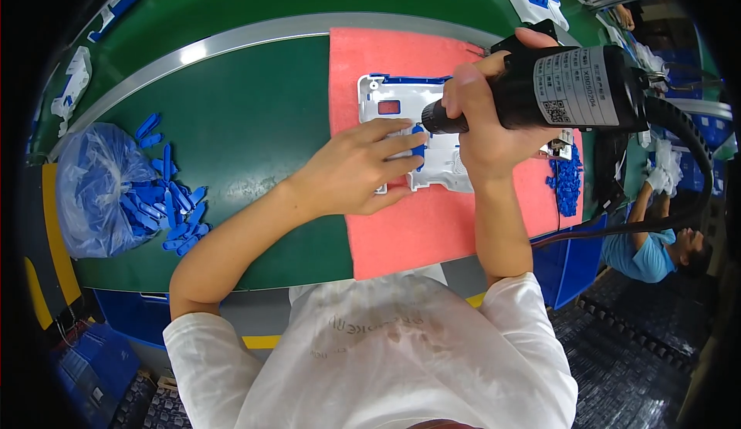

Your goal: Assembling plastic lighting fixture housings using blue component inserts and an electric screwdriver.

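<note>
On the pink mat (370, 236) lies a white plastic housing (444, 170) with its hollow side up. A blue strip (417, 148) sits across it. Stretched and slightly apart, the fingers of my left hand (372, 159) rest on the housing, their tips touching the blue strip. My right hand (490, 116) is wrapped round a black electric screwdriver (532, 86), held tilted over the housing. Its tapered nose (440, 119) points at the upper end of the blue strip; whether it touches anything I cannot tell.
Left on the green table (255, 113) are loose blue strips (174, 209) beside a clear plastic bag (100, 190). Small blue parts (567, 182) are heaped at the mat's right edge. More housings (534, 1) lie beyond the metal rail (231, 43). A black cable (702, 143) loops right, near another person (652, 248).
</note>
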